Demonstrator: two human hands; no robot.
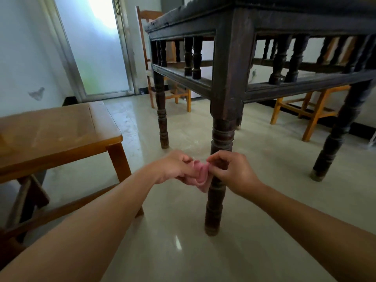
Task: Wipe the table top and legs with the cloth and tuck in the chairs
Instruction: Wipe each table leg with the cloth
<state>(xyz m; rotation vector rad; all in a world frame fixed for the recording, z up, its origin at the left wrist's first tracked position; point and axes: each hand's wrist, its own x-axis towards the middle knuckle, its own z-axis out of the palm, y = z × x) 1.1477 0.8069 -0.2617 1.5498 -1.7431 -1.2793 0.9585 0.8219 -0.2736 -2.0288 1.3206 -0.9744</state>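
View is low, near floor level, looking up at a dark, worn wooden table with turned legs and a spindle rail [230, 58]; only the edge of its tabletop [284, 3] shows at the upper frame.

Both hands are out front with a small crumpled pink cloth [200, 175] between them, right in front of the table's nearest turned leg [218, 180], about midway down it. I can't tell whether the cloth touches the leg.

Left hand [175, 167]: fingers curled closed around the cloth's left side, bunching it.
Right hand [234, 171]: thumb and forefinger pinched on the cloth's upper right edge, other fingers curled in. It partly overlaps the leg.

Chairs:
- light brown wooden chair with a flat seat [57, 129] at left, near the camera, standing apart from the table.
- orange-brown wooden chair with a tall back [146, 47] on the far side, behind the table's far-left leg, by the frosted glass door [97, 47].
- orange-brown wooden chair seen through the table frame [313, 110] on the right, only its legs and rungs visible.

Pale glossy tiled floor [183, 251], with a light reflection near the base of the nearest leg.
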